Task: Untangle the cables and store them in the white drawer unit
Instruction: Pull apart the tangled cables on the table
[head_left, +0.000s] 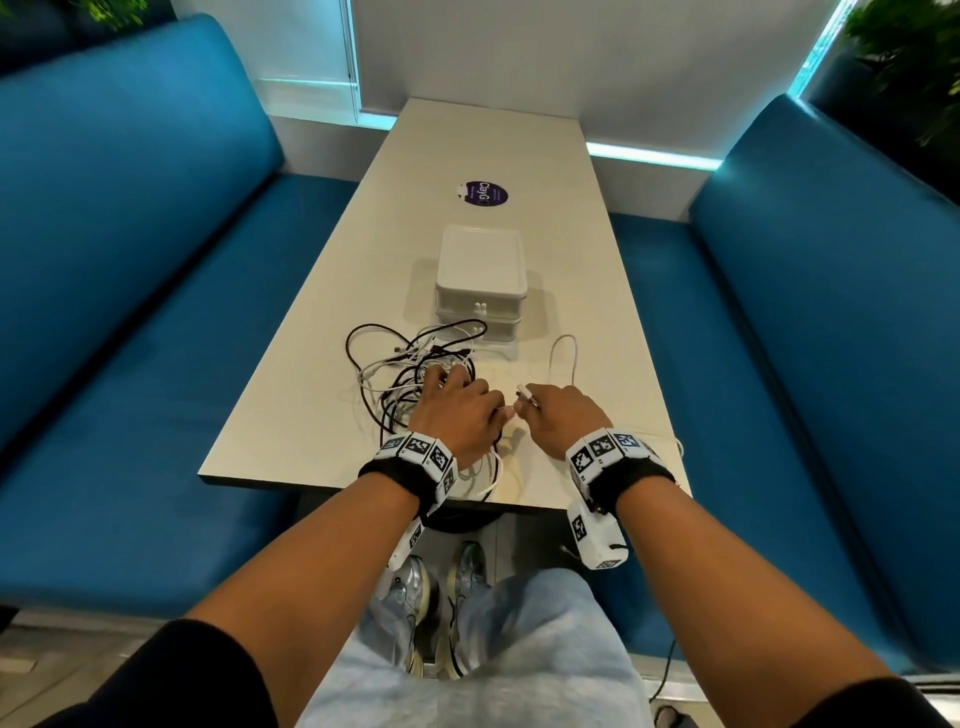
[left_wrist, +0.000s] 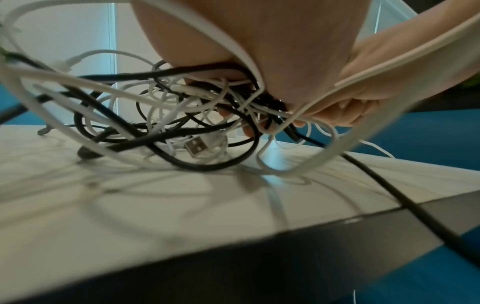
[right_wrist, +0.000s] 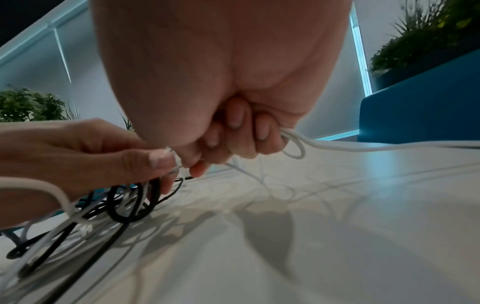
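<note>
Black and white cables (head_left: 415, 364) lie knotted in a loose heap on the pale desk (head_left: 311, 415), just in front of the white drawer unit (head_left: 480, 283), a USB plug showing among the loops. Left hand (head_left: 460, 410) rests on the heap, fingers curled into the strands. Right hand (head_left: 558, 415) pinches one white cable (head_left: 563, 358), which loops clear toward the drawers.

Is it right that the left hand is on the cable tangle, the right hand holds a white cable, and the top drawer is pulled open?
Not quite: the head view shows the white drawer unit with both drawers shut. The rest holds: left hand on the cable tangle, right hand holding a white cable.
</note>
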